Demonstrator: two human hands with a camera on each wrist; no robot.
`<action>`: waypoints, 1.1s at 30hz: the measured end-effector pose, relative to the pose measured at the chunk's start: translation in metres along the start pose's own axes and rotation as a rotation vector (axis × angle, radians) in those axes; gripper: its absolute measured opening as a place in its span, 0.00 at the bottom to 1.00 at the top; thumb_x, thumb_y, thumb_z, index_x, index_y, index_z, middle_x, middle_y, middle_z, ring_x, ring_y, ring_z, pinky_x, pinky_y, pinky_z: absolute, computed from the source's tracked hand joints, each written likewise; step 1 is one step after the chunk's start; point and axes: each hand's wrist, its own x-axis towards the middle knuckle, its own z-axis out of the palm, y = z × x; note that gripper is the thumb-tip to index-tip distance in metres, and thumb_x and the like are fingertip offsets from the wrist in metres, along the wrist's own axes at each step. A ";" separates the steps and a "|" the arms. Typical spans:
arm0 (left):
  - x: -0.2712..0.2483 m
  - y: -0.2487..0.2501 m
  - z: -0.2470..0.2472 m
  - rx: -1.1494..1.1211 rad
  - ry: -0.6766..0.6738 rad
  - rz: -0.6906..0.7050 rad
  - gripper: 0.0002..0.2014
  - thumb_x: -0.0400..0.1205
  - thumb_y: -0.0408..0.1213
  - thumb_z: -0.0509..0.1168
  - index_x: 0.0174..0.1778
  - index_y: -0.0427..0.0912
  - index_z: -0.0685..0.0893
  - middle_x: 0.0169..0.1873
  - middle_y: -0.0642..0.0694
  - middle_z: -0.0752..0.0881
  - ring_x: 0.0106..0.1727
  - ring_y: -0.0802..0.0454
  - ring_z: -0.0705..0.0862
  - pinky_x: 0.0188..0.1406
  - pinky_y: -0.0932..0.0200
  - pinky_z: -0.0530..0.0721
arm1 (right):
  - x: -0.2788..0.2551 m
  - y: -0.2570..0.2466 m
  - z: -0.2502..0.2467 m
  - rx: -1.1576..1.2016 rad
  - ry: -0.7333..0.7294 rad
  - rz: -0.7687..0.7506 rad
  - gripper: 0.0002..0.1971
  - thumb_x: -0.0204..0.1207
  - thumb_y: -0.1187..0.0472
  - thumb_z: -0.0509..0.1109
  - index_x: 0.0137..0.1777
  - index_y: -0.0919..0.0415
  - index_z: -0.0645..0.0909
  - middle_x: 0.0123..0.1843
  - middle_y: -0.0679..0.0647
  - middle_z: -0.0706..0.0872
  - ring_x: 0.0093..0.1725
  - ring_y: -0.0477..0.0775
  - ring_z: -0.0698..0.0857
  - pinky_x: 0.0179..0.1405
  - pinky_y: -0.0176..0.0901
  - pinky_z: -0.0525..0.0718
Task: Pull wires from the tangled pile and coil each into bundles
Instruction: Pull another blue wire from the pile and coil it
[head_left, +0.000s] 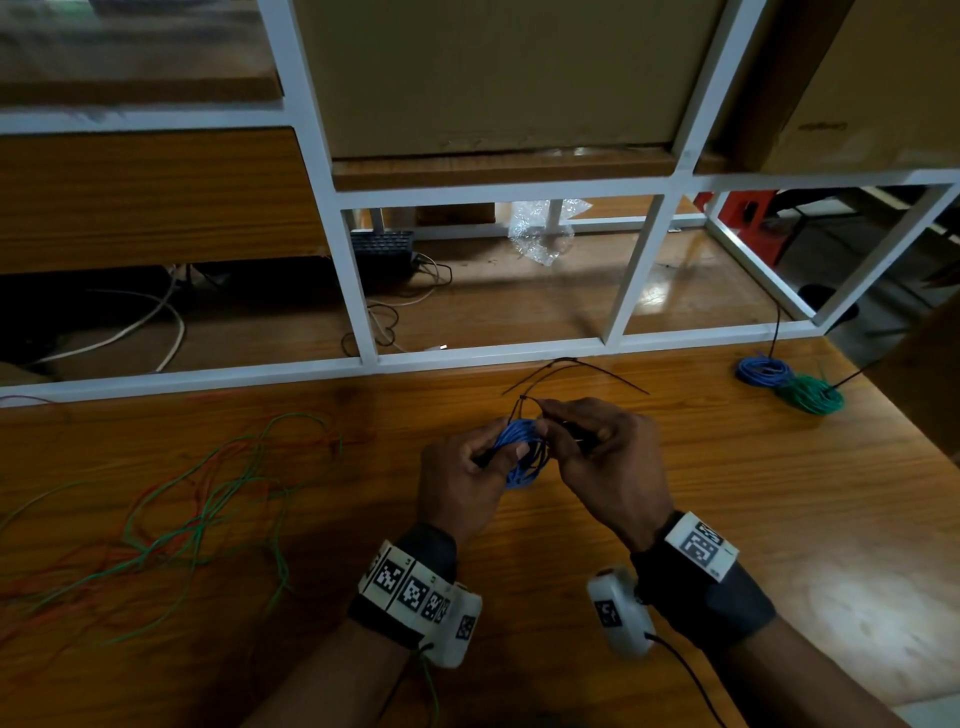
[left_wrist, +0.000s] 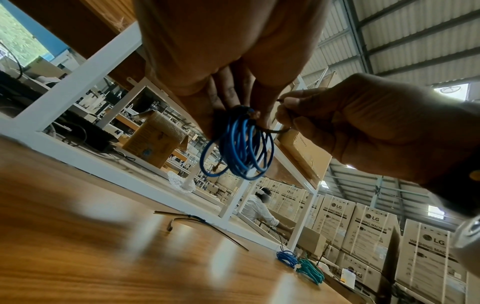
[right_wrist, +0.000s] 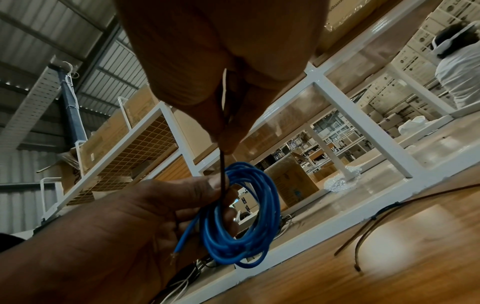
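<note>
Above the wooden table (head_left: 753, 519) my left hand (head_left: 493, 454) grips a small coil of blue wire (head_left: 517, 441), its loops hanging below the fingers in the left wrist view (left_wrist: 239, 148). My right hand (head_left: 563, 423) pinches a thin black cable tie (right_wrist: 223, 164) that runs down to the blue coil (right_wrist: 241, 216) at the left thumb. In the left wrist view the tie (left_wrist: 275, 130) curves from the coil's top to the right fingertips. A loose tangle of green and red wires (head_left: 197, 509) lies on the table to the left.
Spare black cable ties (head_left: 571, 371) lie just beyond my hands by the white metal frame (head_left: 363, 364). A blue bundle (head_left: 763, 371) and a green bundle (head_left: 810, 395) sit at the far right of the table. Cardboard boxes and a person stand behind the frame.
</note>
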 end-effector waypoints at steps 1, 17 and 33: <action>-0.001 0.001 0.000 0.001 -0.006 0.000 0.23 0.78 0.50 0.74 0.66 0.42 0.88 0.57 0.46 0.92 0.54 0.60 0.90 0.46 0.61 0.91 | 0.000 0.000 0.000 -0.004 0.001 -0.008 0.09 0.80 0.62 0.79 0.59 0.58 0.93 0.51 0.47 0.94 0.47 0.37 0.91 0.41 0.30 0.88; -0.003 0.006 0.001 -0.001 0.015 0.003 0.20 0.80 0.46 0.75 0.66 0.42 0.88 0.57 0.49 0.91 0.54 0.61 0.90 0.47 0.60 0.91 | -0.004 -0.001 -0.001 -0.001 0.044 -0.043 0.09 0.80 0.62 0.79 0.59 0.59 0.93 0.51 0.47 0.94 0.48 0.36 0.91 0.42 0.28 0.87; -0.004 0.016 -0.001 0.059 0.007 0.062 0.18 0.81 0.45 0.74 0.64 0.42 0.89 0.51 0.49 0.93 0.47 0.65 0.90 0.39 0.70 0.86 | -0.006 -0.002 -0.001 0.016 0.050 -0.050 0.09 0.80 0.64 0.79 0.59 0.59 0.93 0.52 0.44 0.93 0.49 0.35 0.91 0.43 0.32 0.90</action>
